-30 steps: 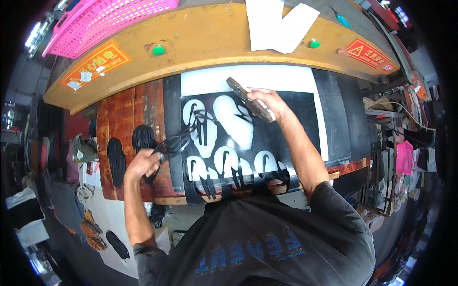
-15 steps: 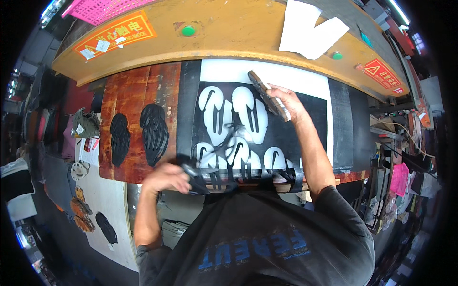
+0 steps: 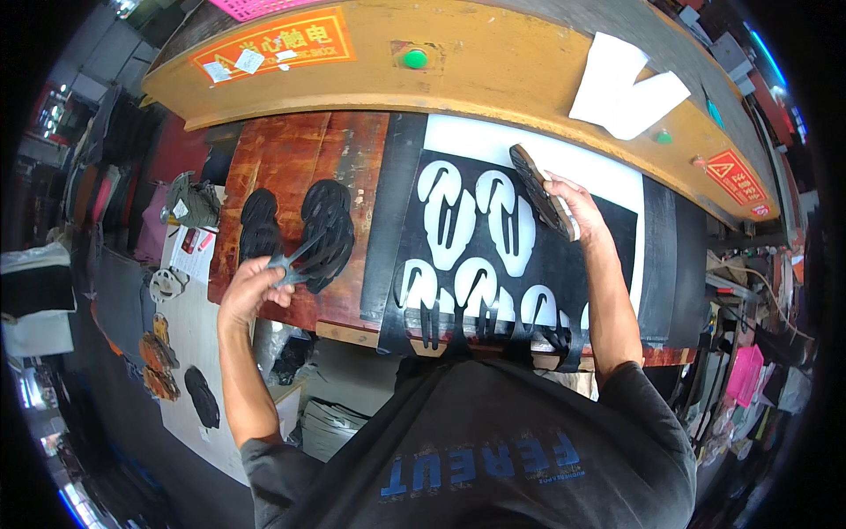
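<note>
Between the fingers and thumb of my left hand (image 3: 248, 295) is a thin black cut-out piece (image 3: 284, 267) with narrow strips. It hangs over the front of two piles of similar black pieces, a left pile (image 3: 259, 220) and a right pile (image 3: 327, 225). My right hand (image 3: 575, 210) is closed around a curved cutting die (image 3: 539, 192) with a brown edge, held tilted above a black sheet (image 3: 564, 251). Several shaped holes in that sheet show the white board (image 3: 467, 132) beneath. The sheet's near edge is cut into loose strips that droop by my shirt.
A yellow machine beam (image 3: 493, 70) with green buttons spans the far side, with white paper (image 3: 621, 93) on it. The piles lie on a reddish-brown board (image 3: 295, 145). At the left, a pale side table (image 3: 189, 331) holds brown pieces (image 3: 159, 361) and a black piece (image 3: 202, 397).
My left hand has carried the black piece leftward, from the sheet's near edge to the piles. My right hand still holds the die above the sheet. The whole view has shifted.
</note>
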Motion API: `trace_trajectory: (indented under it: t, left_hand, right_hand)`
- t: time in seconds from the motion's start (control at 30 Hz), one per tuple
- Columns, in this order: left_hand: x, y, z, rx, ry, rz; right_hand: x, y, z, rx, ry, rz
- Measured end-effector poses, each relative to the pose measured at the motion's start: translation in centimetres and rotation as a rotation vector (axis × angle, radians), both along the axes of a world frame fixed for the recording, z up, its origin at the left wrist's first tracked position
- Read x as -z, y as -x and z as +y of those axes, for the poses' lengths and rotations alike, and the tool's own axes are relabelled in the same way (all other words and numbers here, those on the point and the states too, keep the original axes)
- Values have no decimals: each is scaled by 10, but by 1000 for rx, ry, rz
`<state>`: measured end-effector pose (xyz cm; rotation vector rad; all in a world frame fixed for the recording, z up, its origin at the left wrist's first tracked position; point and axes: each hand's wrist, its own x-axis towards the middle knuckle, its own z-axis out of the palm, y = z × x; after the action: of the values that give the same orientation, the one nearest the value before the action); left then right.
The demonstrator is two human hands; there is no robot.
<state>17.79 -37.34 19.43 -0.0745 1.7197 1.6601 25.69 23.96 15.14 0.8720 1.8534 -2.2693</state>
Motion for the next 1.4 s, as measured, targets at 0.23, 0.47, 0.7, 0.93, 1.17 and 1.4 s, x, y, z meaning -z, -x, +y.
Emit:
trace_trajectory:
  t: [0.23, 0.47, 0.7, 0.93, 1.17, 1.4]
  left_hand:
    - [-50, 57, 30, 387, 645, -129]
    - [-69, 72, 38, 353, 606, -77]
    - [-71, 72, 35, 314, 508, -53]
    - [-79, 84, 24, 234, 461, 2]
    - [-84, 91, 15, 155, 467, 82]
    - [-28, 62, 36, 108, 455, 56]
  right_hand:
    - [1, -1, 0, 7, 10, 39]
    - [4, -1, -1, 32, -3, 51]
    - [3, -1, 0, 31, 20, 14]
    - [-2, -1, -1, 23, 35, -4]
    - [-2, -1, 0, 30, 15, -15]
    - [-5, -2, -1, 34, 42, -8]
